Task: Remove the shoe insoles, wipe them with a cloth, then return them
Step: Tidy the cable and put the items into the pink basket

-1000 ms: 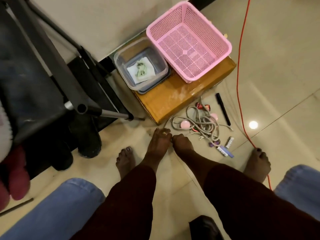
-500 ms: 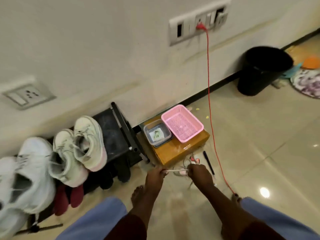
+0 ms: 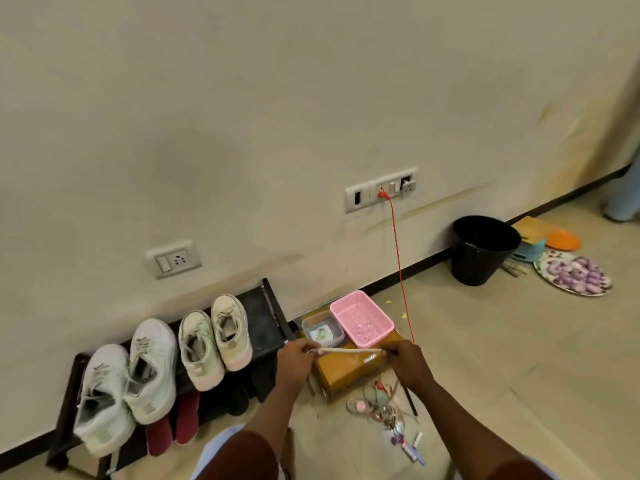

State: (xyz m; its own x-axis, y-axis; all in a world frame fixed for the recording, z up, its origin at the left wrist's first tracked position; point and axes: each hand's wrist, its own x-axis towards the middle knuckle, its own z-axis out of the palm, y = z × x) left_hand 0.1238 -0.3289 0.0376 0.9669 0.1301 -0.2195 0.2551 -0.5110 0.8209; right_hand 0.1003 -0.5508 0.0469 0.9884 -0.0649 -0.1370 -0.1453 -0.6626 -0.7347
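Head view: task looks unstarted. Two white sneakers [image 3: 152, 370] and two beige sneakers [image 3: 200, 348] sit side by side, touching, on top of the black rack [image 3: 258, 306] against the wall. No insole is out anywhere; the shoe openings are too dark to see inside, so presumably the insoles are in there. A white folded piece [image 3: 322, 332], maybe the cloth, lies in the clear tub [image 3: 306, 326] beside the pink basket [image 3: 363, 320], both on the brown box [image 3: 349, 374].

The hands are busy elsewhere. The left hand [image 3: 294, 355] has its fingers curled, pinching one end of a thin pale stick [image 3: 349, 350]; the right hand [image 3: 410, 362] pinches the other end, above the box.

All three steps are left: pull, wipe, return.

Room: the shoes are just left of the left hand, an easy reach. The rack's right post stands between the shoes and the tub. A red cable [image 3: 398, 265] hangs from the wall socket close to the right hand. Tangled cords [image 3: 375, 405] litter the floor by the box; bare floor [image 3: 502, 358] lies right of them.
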